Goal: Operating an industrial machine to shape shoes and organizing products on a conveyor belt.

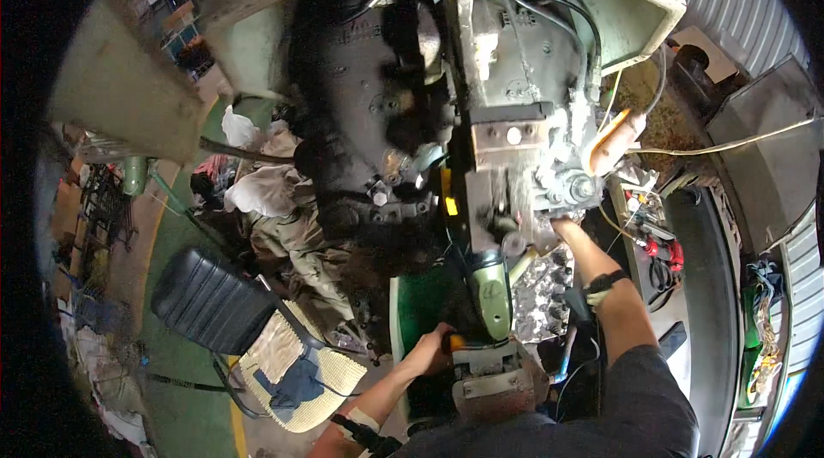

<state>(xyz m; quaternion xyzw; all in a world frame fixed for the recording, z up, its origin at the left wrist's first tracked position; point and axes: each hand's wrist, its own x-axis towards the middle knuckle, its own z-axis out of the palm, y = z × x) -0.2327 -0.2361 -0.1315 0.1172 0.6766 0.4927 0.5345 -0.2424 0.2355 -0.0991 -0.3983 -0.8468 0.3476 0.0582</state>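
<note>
In front of me stands a large dark, greasy machine [360, 106] under a pale green hood. My left hand [432, 350] is low at its front, fingers curled round something dark by a small orange piece [457, 343]; the held thing is mostly hidden. A green lever-like part [493, 295] with a hole in its end hangs just right of that hand. My right hand [562, 228] reaches into the machine below a brightly lit round metal fitting [577, 189]; its fingers are hidden among the parts.
An orange-handled work lamp [614, 145] shines at the right, its cable running off. Beyond my right arm, a shelf holds red tools [665, 254]. Crumpled foil-like sheet [542, 291] lies below. At left stands a black-backed chair [215, 299] with cloths, beside a heap of rags [262, 192].
</note>
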